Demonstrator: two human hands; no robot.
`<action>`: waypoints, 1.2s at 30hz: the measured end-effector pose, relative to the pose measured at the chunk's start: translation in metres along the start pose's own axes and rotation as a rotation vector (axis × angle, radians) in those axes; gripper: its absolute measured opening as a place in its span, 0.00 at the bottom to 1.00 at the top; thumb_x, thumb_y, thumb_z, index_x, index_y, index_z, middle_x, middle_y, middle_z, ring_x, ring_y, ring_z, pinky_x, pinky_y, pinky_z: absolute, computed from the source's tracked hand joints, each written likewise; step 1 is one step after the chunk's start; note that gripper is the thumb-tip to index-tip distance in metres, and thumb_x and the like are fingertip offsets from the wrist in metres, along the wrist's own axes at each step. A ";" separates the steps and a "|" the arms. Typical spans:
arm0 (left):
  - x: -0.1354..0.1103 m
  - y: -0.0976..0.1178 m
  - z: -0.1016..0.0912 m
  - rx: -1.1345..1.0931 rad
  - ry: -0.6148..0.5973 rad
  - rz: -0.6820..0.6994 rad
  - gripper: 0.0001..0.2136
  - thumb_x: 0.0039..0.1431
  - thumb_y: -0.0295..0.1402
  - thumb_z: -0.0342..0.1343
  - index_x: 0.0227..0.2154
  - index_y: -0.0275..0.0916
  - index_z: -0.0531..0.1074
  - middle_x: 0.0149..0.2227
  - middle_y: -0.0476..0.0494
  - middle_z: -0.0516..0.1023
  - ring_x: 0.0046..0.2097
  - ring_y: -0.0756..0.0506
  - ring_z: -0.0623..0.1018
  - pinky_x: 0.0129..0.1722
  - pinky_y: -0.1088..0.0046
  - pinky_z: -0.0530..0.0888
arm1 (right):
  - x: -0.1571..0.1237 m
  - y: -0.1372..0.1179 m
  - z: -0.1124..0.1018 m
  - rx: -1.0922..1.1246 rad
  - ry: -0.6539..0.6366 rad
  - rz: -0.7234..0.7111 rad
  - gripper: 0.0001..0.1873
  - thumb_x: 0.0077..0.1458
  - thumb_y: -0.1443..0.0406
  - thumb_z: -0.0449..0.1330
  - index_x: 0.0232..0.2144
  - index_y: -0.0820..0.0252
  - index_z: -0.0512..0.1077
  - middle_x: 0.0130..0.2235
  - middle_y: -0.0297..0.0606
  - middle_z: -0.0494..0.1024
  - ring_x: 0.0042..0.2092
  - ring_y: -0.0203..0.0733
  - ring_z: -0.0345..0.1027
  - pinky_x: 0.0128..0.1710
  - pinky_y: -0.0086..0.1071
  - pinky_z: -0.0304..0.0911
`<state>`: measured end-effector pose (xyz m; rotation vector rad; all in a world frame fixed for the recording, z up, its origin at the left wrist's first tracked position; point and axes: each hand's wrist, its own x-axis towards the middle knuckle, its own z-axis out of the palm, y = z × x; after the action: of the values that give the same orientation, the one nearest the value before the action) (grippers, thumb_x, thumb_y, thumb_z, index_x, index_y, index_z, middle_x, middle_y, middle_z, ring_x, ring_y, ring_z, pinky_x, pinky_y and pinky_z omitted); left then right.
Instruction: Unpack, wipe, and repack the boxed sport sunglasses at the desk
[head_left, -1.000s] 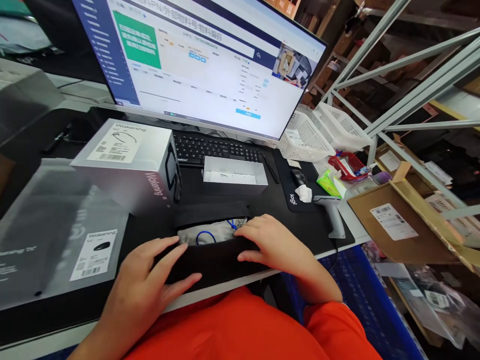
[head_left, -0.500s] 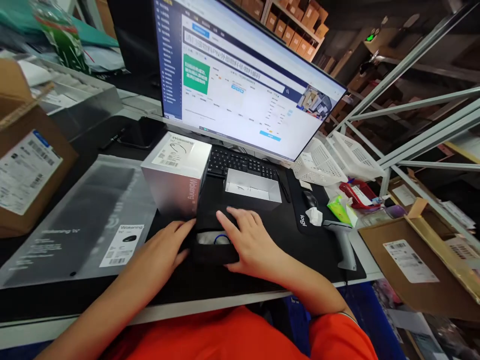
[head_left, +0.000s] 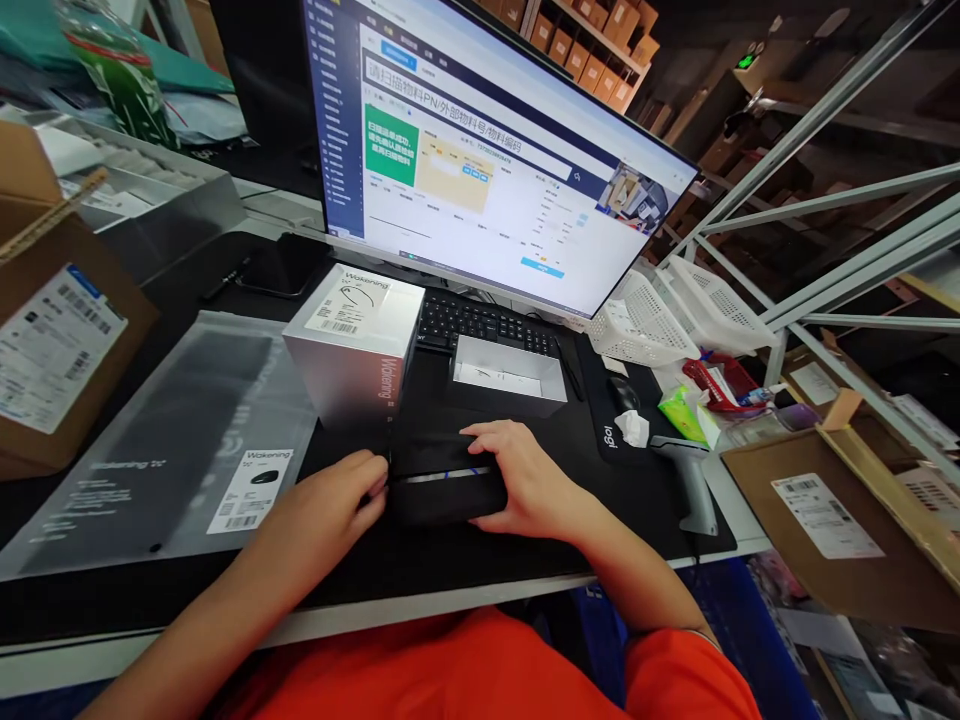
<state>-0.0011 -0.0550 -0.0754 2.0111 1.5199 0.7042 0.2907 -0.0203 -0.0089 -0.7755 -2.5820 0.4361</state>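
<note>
A flat black case (head_left: 442,500) lies on the dark mat, with a narrow gap along its front that shows something white and blue inside. Around its right end my right hand (head_left: 521,485) is closed, thumb low at the front and fingers over the top. At the left end, my left hand (head_left: 346,500) has its fingers curled in a pinch; what they hold is hidden. Just behind stands a white and grey box (head_left: 352,345) marked Wakening. An open, shallow white box (head_left: 510,385) sits beyond the case.
A translucent bag (head_left: 172,430) lies left, beside a cardboard box (head_left: 67,330). Behind are a keyboard (head_left: 487,325) and a monitor (head_left: 480,150). To the right are a mouse (head_left: 622,395), a crumpled tissue (head_left: 634,428), a handheld scanner (head_left: 694,490), white baskets (head_left: 645,320) and another carton (head_left: 825,500).
The case's lid has come down, narrowing the gap. My left hand has gone from loosely spread to curled; my right hand has shifted right and wraps the case's end.
</note>
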 end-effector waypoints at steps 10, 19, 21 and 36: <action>-0.009 -0.003 0.010 -0.297 0.341 -0.167 0.18 0.59 0.54 0.59 0.35 0.47 0.84 0.43 0.43 0.85 0.40 0.44 0.82 0.33 0.72 0.76 | 0.000 0.003 -0.001 0.002 -0.045 -0.076 0.43 0.52 0.60 0.75 0.65 0.57 0.61 0.63 0.54 0.76 0.66 0.56 0.70 0.64 0.51 0.62; -0.033 0.006 0.004 -0.707 0.369 -0.465 0.34 0.44 0.60 0.74 0.50 0.44 0.80 0.35 0.46 0.83 0.36 0.44 0.84 0.33 0.75 0.81 | 0.008 -0.001 -0.006 -0.076 -0.160 0.022 0.49 0.54 0.59 0.73 0.72 0.60 0.58 0.66 0.55 0.72 0.67 0.58 0.66 0.67 0.51 0.59; -0.046 0.014 0.000 -0.667 0.377 -0.480 0.29 0.44 0.58 0.75 0.43 0.45 0.82 0.35 0.46 0.84 0.37 0.44 0.84 0.36 0.75 0.82 | 0.013 -0.004 -0.008 -0.090 -0.206 0.047 0.49 0.55 0.59 0.73 0.73 0.60 0.59 0.66 0.53 0.73 0.66 0.56 0.66 0.66 0.50 0.60; 0.008 0.095 0.000 -0.512 0.166 0.126 0.23 0.65 0.48 0.63 0.58 0.45 0.75 0.31 0.52 0.80 0.27 0.51 0.76 0.28 0.77 0.75 | 0.021 -0.016 0.009 -0.228 -0.266 -0.049 0.44 0.61 0.39 0.68 0.66 0.63 0.71 0.69 0.57 0.71 0.71 0.60 0.59 0.69 0.53 0.56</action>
<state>0.0672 -0.0698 -0.0105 1.6945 1.1490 1.1999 0.2634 -0.0220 -0.0040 -0.7718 -2.9308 0.2460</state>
